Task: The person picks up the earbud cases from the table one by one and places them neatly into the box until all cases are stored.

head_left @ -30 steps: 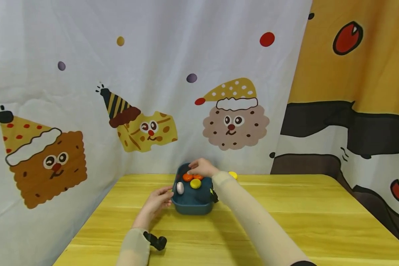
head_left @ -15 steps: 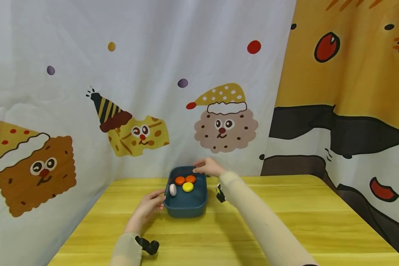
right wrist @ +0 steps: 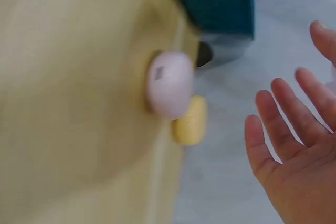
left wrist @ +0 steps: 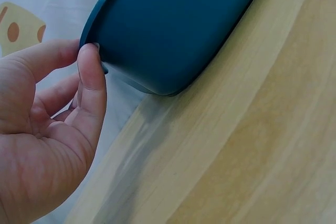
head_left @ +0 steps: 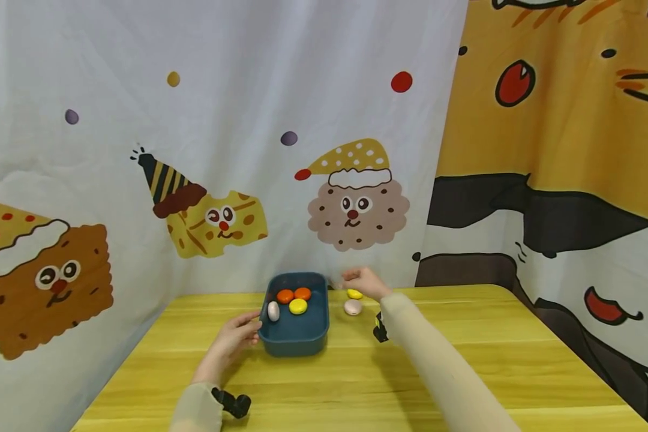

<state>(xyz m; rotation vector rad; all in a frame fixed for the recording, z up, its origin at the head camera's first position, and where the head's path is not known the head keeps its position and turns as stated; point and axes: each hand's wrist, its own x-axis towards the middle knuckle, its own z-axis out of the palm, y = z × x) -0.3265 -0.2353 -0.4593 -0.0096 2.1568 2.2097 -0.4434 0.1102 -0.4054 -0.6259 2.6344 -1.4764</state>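
A dark blue bin [head_left: 297, 348] with rounded corners stands on the table towards the back. Inside lie two orange pebble-shaped pieces [head_left: 285, 296], a yellow one [head_left: 298, 306] and a pale pink one [head_left: 273, 311] near the left wall. My left hand [left wrist: 52, 124] pinches the bin's rim at its left side, thumb and finger meeting at the edge. To the right of the bin, my right hand [right wrist: 299, 145] hovers with fingers spread and nothing held. Just below it are a smooth pale pink oval piece [right wrist: 170, 85] with a small dark mark and a yellow oval piece [right wrist: 190, 121].
The wooden table [head_left: 464, 360] reaches the printed curtain [head_left: 237, 90] along its back edge. Another curtain [head_left: 518, 150] hangs along the right side. A small dark round thing [right wrist: 205, 54] shows near the bin's corner in the right wrist view.
My right hand has moved from over the bin to the right, above the pink and yellow pieces on the table. My left hand stays at the bin's left side. The head view has shifted slightly.
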